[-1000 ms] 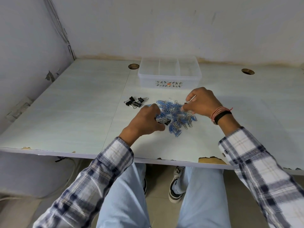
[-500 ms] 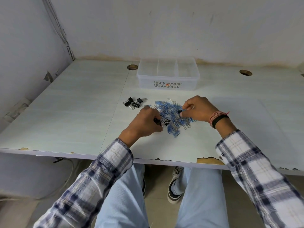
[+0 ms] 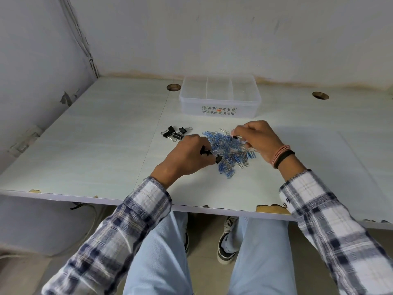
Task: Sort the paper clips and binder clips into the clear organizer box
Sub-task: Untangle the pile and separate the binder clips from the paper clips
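Both hands pick binder clips from the paper-clip pile (image 3: 230,153): left hand (image 3: 187,158) pinches two black binder clips (image 3: 209,155), right hand (image 3: 254,138) apparently nips another. Next, add them to the sorted binder clips (image 3: 175,133) at ten o'clock; the organizer box (image 3: 220,107) sits at twelve.

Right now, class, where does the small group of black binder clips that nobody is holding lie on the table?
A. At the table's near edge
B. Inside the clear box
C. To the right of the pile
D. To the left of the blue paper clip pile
D: the loose binder clips lie on the table, left of the paper clip pile, while the clear box looks empty.
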The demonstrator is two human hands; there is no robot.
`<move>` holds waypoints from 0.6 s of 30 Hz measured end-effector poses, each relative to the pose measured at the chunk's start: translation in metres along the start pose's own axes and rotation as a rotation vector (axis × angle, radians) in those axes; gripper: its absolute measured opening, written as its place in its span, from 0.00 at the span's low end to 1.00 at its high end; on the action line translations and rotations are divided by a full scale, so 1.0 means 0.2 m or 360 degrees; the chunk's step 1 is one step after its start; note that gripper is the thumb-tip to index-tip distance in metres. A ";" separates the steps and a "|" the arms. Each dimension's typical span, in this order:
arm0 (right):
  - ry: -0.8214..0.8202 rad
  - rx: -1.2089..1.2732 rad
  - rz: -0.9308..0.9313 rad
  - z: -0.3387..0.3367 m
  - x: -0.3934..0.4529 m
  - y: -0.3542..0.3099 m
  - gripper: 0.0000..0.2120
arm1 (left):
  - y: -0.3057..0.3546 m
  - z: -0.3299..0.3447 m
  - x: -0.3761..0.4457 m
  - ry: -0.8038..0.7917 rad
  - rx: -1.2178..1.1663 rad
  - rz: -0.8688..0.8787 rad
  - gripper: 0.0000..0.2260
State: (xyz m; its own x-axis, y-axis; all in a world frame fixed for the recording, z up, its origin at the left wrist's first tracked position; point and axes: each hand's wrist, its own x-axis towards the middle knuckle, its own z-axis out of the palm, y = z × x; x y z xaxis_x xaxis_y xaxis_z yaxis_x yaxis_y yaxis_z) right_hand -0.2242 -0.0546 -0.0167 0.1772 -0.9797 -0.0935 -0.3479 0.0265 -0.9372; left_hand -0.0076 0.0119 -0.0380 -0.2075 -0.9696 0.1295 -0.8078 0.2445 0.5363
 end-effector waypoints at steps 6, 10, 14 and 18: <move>-0.0109 0.0801 0.0427 0.00 -0.04 -0.05 0.08 | 0.05 0.00 0.02 0.0225 -0.0067 0.0088 0.22; -0.0239 0.1030 0.0581 0.01 -0.05 -0.04 0.05 | 0.03 -0.01 0.04 0.0144 -0.0161 -0.0021 0.24; -0.0303 0.1090 0.0627 0.01 -0.06 -0.06 0.09 | 0.01 -0.02 0.04 0.0134 -0.0628 -0.0289 0.18; -0.0307 0.0001 0.0192 0.04 -0.07 -0.04 0.14 | 0.02 -0.06 0.03 0.0123 -0.1297 -0.0586 0.15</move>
State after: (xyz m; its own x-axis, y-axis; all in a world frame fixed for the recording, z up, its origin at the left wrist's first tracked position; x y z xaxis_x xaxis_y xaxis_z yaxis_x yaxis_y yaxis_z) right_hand -0.2158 -0.0400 -0.0106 0.3071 -0.9133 -0.2676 -0.3769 0.1415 -0.9154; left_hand -0.0054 0.0062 -0.0257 0.0489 -0.9906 -0.1279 -0.1672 -0.1344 0.9767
